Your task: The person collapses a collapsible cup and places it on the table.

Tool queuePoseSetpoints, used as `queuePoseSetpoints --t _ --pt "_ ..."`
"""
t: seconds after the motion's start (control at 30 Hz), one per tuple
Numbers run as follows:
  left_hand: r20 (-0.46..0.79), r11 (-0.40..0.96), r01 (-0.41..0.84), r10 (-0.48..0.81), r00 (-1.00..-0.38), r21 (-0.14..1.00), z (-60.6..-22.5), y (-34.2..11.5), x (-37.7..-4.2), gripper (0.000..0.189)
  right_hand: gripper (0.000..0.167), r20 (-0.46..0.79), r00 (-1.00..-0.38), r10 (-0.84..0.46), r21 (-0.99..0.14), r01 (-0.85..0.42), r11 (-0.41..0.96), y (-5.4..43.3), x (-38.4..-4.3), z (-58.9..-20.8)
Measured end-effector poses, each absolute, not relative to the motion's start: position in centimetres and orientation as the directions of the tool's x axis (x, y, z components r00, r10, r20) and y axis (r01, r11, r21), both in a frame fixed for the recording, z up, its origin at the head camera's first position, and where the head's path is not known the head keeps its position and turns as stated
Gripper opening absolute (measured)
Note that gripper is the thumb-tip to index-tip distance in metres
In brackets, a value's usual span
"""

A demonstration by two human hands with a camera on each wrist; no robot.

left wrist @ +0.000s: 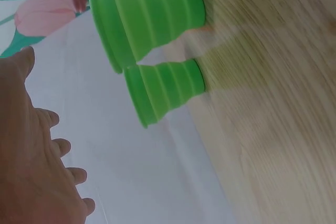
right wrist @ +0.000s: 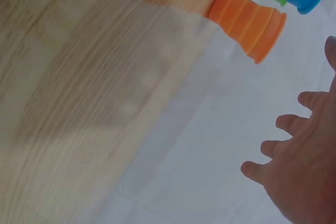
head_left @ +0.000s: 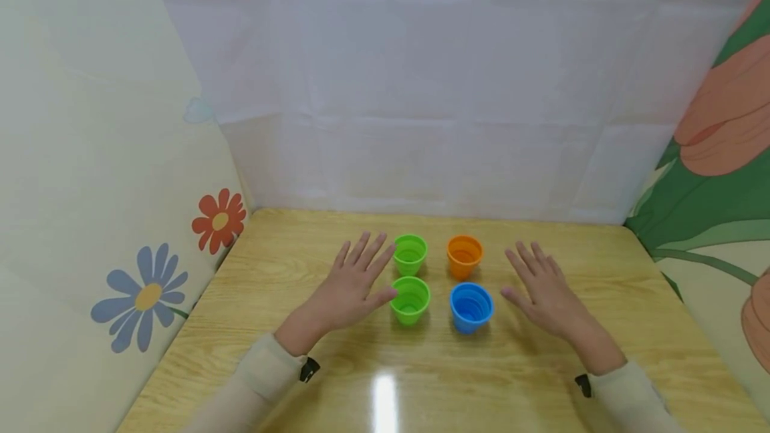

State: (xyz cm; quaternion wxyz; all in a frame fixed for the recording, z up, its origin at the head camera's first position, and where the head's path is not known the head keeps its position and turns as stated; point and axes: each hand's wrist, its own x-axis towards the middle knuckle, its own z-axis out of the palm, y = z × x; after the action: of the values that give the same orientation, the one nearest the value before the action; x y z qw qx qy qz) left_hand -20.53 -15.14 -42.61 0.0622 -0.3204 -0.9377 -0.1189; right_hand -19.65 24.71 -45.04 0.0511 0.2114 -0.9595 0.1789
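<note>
Two green cups (head_left: pixel 410 301) stand upright on the left side of a small group, one behind the other. An orange cup (head_left: pixel 464 258) stands at the back right of the group, with a blue cup (head_left: pixel 471 308) in front of it. My left hand (head_left: pixel 349 289) is spread palm down just left of the green cups, holding nothing. To the right of the blue and orange cups, my right hand (head_left: pixel 547 296) is likewise spread, fingers straight. In the left wrist view the nearer green cup (left wrist: pixel 149 19) is ribbed and apart from the hand.
The wooden table (head_left: pixel 337 386) runs back to a white cloth (head_left: pixel 421 119). Flower-printed sheets border it, with daisies (head_left: pixel 147 297) at left and tulips (head_left: pixel 728 112) at right. A bright reflection lies on the table's front part.
</note>
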Motion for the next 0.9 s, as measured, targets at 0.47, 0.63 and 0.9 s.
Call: queuePoseSetpoints --t 0.47,0.63,0.9 --pt "0.184 0.734 0.662 0.637 -0.749 0.153 -42.9 -12.6 -19.7 0.077 0.07 0.205 -0.882 -0.425 -0.313 -0.47 0.825 23.9 -18.6 -45.6" --pt "0.171 0.719 0.674 0.652 -0.739 0.17 -43.0 -11.6 -19.6 0.076 0.069 0.212 -0.87 -0.445 -0.3 -0.491 0.818 23.4 -18.2 -45.7" --pt "0.168 0.685 0.713 0.693 -0.701 0.149 -43.3 -10.0 -19.1 0.076 0.071 0.169 -0.869 -0.466 -0.3 -0.495 0.815 22.8 -17.5 -45.6"
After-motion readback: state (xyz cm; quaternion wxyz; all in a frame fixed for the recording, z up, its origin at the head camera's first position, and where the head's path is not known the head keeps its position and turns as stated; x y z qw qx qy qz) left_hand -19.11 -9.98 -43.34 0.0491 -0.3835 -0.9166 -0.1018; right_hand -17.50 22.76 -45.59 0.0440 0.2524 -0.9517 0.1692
